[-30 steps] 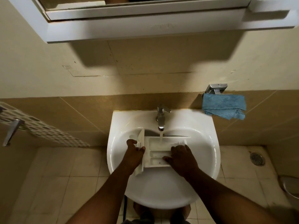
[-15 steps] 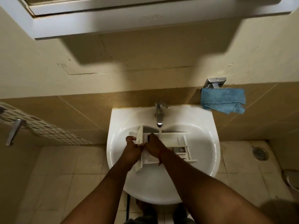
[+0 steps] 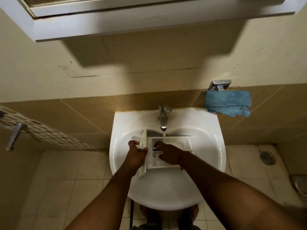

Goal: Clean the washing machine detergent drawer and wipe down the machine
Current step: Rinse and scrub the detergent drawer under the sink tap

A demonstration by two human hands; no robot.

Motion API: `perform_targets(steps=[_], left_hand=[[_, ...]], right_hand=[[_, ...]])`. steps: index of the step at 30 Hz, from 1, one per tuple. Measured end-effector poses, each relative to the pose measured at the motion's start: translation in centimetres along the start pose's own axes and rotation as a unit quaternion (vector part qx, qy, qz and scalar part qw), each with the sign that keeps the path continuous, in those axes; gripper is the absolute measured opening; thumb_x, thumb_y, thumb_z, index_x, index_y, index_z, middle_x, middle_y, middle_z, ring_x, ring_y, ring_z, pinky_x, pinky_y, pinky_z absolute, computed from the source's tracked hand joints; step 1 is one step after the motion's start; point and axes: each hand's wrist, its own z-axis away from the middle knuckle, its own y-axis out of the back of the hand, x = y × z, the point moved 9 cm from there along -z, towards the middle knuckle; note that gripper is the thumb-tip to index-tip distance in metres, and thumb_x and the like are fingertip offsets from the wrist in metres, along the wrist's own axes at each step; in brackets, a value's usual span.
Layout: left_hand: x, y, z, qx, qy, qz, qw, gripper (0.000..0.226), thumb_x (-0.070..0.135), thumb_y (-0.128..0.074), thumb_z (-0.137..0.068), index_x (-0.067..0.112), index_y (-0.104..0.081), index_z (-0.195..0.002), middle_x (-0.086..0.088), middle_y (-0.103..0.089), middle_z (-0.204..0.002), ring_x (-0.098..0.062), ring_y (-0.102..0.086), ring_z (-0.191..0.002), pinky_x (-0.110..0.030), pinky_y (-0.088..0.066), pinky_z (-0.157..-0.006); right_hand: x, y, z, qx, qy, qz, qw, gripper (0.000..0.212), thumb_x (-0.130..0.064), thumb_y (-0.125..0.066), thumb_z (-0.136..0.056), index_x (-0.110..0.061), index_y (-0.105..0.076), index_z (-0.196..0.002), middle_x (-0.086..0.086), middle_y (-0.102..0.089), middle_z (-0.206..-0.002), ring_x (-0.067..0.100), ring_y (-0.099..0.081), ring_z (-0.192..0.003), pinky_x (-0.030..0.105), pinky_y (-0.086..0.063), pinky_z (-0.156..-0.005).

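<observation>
Forearms reach forward from the bottom of the frame over a white basin (image 3: pixel 126 185), where a person rinses a washing machine's detergent drawer (image 3: pixel 167 152) in the bowl, directly beneath the tap. Left hand (image 3: pixel 135 155) is closed around the drawer's front panel, which stands on edge at the left, apparently to steady the piece and keep its open compartments facing the water. Right hand (image 3: pixel 167 154) lies across the compartments with fingers spread and loose, gripping nothing, seemingly rubbing residue out of the pockets by touch. Water (image 3: pixel 164 136) falls from the chrome tap (image 3: pixel 163 117) into the drawer's far side, just beyond the right fingertips, so loosened grime should wash down into the bowl rather than onto the floor. Farther back, a blue cloth (image 3: pixel 227 102) hangs from a metal holder (image 3: pixel 219 84) on the tiled wall to the basin's right, within reach and probably kept for wiping down the machine, which is out of view.
</observation>
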Motion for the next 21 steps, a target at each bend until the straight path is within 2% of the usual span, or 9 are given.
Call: perform_targets(steps=[2, 5, 7, 8, 12, 14, 16, 18, 21], left_hand=[[0.0, -0.2, 0.1, -0.003, 0.001, 0.004, 1.0, 0.037, 0.02, -0.057, -0.099, 0.024, -0.027, -0.121, -0.013, -0.061, -0.111, -0.027, -0.063, -0.096, -0.039, -0.057, -0.081], [0.1, -0.2, 0.2, -0.007, 0.002, 0.025, 1.0, 0.035, 0.02, -0.056, -0.1, 0.024, -0.026, -0.119, -0.016, -0.063, -0.111, -0.025, -0.062, -0.091, -0.032, -0.051, -0.068], [0.1, -0.3, 0.2, -0.009, 0.001, 0.031, 0.999, 0.035, 0.018, -0.055, -0.1, 0.023, -0.027, -0.119, -0.016, -0.063, -0.111, -0.024, -0.062, -0.089, -0.03, -0.05, -0.065], [0.1, -0.2, 0.3, -0.008, -0.001, 0.029, 1.0, 0.035, 0.018, -0.055, -0.1, 0.022, -0.027, -0.12, -0.016, -0.062, -0.11, -0.023, -0.062, -0.088, -0.029, -0.049, -0.064], [0.1, -0.1, 0.3, -0.001, -0.005, 0.032, 0.999, 0.036, 0.019, -0.057, -0.099, 0.022, -0.028, -0.12, -0.016, -0.062, -0.11, -0.024, -0.062, -0.089, -0.03, -0.049, -0.064], [0.1, -0.1, 0.4, 0.003, -0.005, 0.024, 1.0, 0.036, 0.02, -0.058, -0.099, 0.023, -0.028, -0.119, -0.015, -0.062, -0.111, -0.026, -0.063, -0.094, -0.031, -0.052, -0.068], [-0.1, 0.0, 0.2, 0.006, -0.005, 0.014, 1.0, 0.036, 0.021, -0.058, -0.099, 0.023, -0.027, -0.117, -0.015, -0.061, -0.113, -0.03, -0.064, -0.098, -0.037, -0.056, -0.076], [-0.1, 0.0, 0.1, 0.003, -0.009, 0.016, 1.0, 0.034, 0.022, -0.058, -0.099, 0.023, -0.027, -0.114, -0.016, -0.061, -0.114, -0.028, -0.062, -0.096, -0.04, -0.055, -0.078], [-0.3, 0.0, 0.0, 0.004, -0.011, 0.019, 1.0, 0.033, 0.02, -0.058, -0.099, 0.021, -0.027, -0.112, -0.016, -0.059, -0.114, -0.024, -0.059, -0.091, -0.035, -0.052, -0.073]], right_hand=[[1.2, 2.0, 0.0, 0.026, -0.008, -0.031, 0.999, 0.036, -0.013, -0.058, -0.094, -0.014, -0.048, -0.129, 0.01, -0.059, -0.129, 0.026, -0.055, -0.116, 0.037, -0.045, -0.1], [2.4, 6.0, -0.3, 0.192, -0.066, -0.219, 0.954, 0.007, -0.012, -0.055, -0.093, -0.013, -0.059, -0.099, 0.015, -0.063, -0.104, 0.027, -0.059, -0.094, 0.045, -0.049, -0.094], [0.7, 5.2, -0.6, 0.199, -0.066, -0.358, 0.91, 0.011, -0.01, -0.049, -0.097, -0.013, -0.058, -0.091, 0.015, -0.062, -0.097, 0.025, -0.061, -0.088, 0.045, -0.05, -0.096], [-0.5, 4.7, -0.9, 0.193, -0.057, -0.348, 0.915, 0.012, -0.011, -0.049, -0.098, -0.013, -0.058, -0.092, 0.013, -0.062, -0.096, 0.024, -0.061, -0.089, 0.045, -0.051, -0.096], [-3.6, 2.5, -0.4, 0.227, 0.023, -0.066, 0.971, 0.023, -0.028, -0.05, -0.1, -0.009, -0.056, -0.11, 0.013, -0.059, -0.111, 0.023, -0.058, -0.097, 0.043, -0.05, -0.092], [-3.0, 0.9, 0.5, 0.164, 0.046, 0.065, 0.983, 0.041, -0.042, -0.05, -0.098, -0.01, -0.052, -0.123, 0.012, -0.058, -0.121, 0.023, -0.058, -0.105, 0.041, -0.05, -0.094], [-0.4, 0.8, 1.4, 0.097, 0.035, 0.215, 0.971, 0.057, -0.056, -0.047, -0.095, -0.017, -0.045, -0.136, 0.008, -0.052, -0.135, 0.026, -0.053, -0.119, 0.042, -0.046, -0.1], [3.4, 2.5, 2.4, 0.075, -0.018, 0.28, 0.957, 0.067, -0.064, -0.047, -0.09, -0.017, -0.043, -0.138, 0.01, -0.047, -0.141, 0.029, -0.05, -0.124, 0.041, -0.043, -0.103], [6.3, 3.8, 2.7, 0.072, -0.113, 0.356, 0.925, 0.066, -0.054, -0.051, -0.091, -0.012, -0.041, -0.14, 0.015, -0.041, -0.146, 0.032, -0.044, -0.131, 0.042, -0.036, -0.11]])
